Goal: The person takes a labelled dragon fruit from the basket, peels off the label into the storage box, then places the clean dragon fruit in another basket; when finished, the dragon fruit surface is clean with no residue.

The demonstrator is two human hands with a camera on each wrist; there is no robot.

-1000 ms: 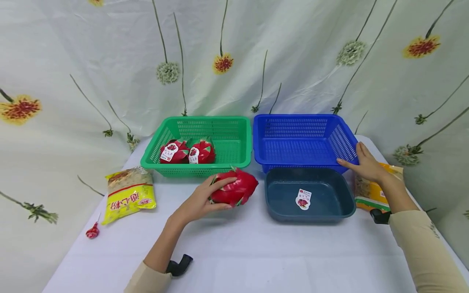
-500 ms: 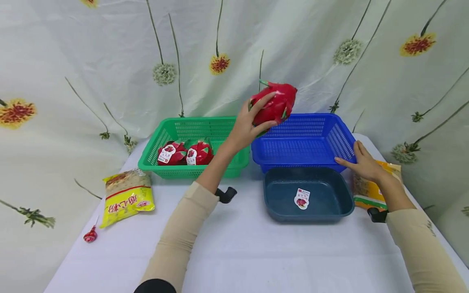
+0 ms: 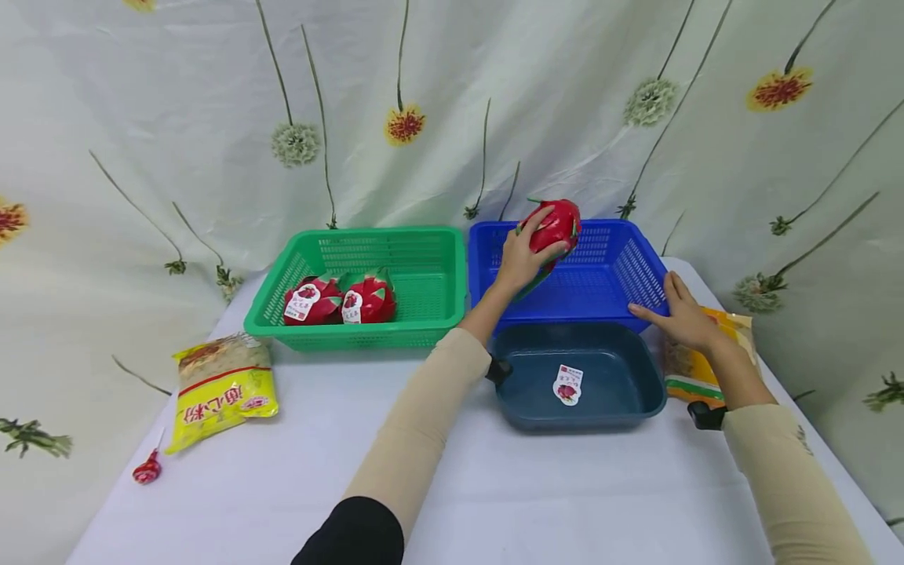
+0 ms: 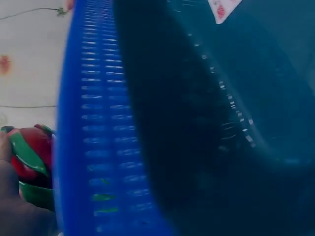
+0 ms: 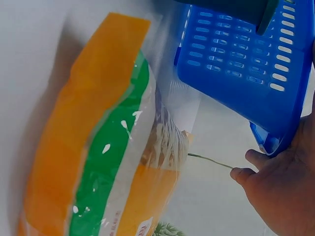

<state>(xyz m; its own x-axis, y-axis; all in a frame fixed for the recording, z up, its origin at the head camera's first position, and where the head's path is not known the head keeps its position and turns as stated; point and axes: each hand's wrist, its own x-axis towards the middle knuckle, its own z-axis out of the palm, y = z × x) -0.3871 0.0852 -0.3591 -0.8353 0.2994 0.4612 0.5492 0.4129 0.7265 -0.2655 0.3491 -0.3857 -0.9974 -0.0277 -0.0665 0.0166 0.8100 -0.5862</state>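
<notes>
My left hand (image 3: 521, 257) grips a red dragon fruit (image 3: 559, 226) with green-tipped scales, held over the left part of the blue basket (image 3: 596, 302). In the left wrist view, the basket wall (image 4: 106, 123) hides part of that fruit (image 4: 32, 152). My right hand (image 3: 692, 320) holds the blue basket's right rim; the right wrist view shows two fingertips below the rim, beside the basket's wall (image 5: 231, 54). Two more dragon fruits, one at the left (image 3: 313, 300) and one beside it (image 3: 369, 298), lie in the green basket (image 3: 353, 337), with white labels showing.
A dark teal basin (image 3: 636, 404) stands in front of the blue basket, a dragon fruit sticker (image 3: 568, 385) on its floor. An orange bag (image 3: 695, 383) lies under my right wrist. At the left are a yellow bag (image 3: 224, 396) and a red lollipop (image 3: 147, 469).
My left hand has carried the dragon fruit from the table before the green basket up and rightward, then lowered it over the blue basket. The right hand stays on the rim.
</notes>
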